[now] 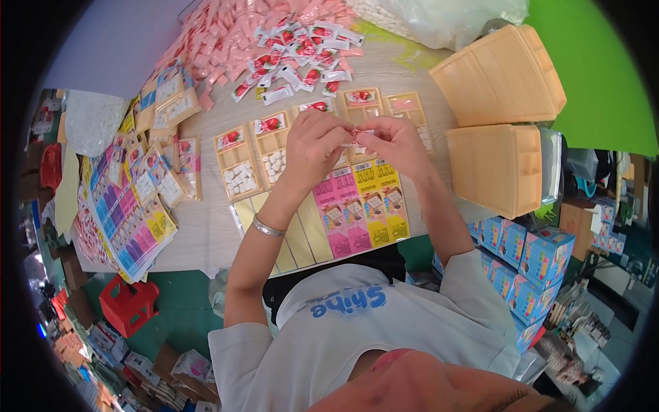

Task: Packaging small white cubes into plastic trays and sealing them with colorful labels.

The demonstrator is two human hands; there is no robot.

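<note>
Over a row of small tan trays, my left hand (316, 145) and my right hand (395, 144) meet, fingertips pinched together. A small white-and-red piece shows between them, apparently a strawberry-printed sachet, mostly covered by the fingers. The leftmost tray (221, 167) and its neighbour (258, 145) each carry a strawberry sachet and small white pieces in their compartments. Behind my hands, another tray (362, 113) bears a sachet; the rightmost tray (390, 98) has a pink packet. Below my hands lies a sheet of pink and yellow printed labels (360, 214), its left part bare yellow backing.
Strawberry sachets (302, 51) and many pink packets (226, 34) are heaped at the back. Filled trays (165, 172) and printed sheets (130, 220) pile up at left. Two large tan bins (491, 168) stand at right. A red stool (129, 305) and blue boxes (542, 257) are below table level.
</note>
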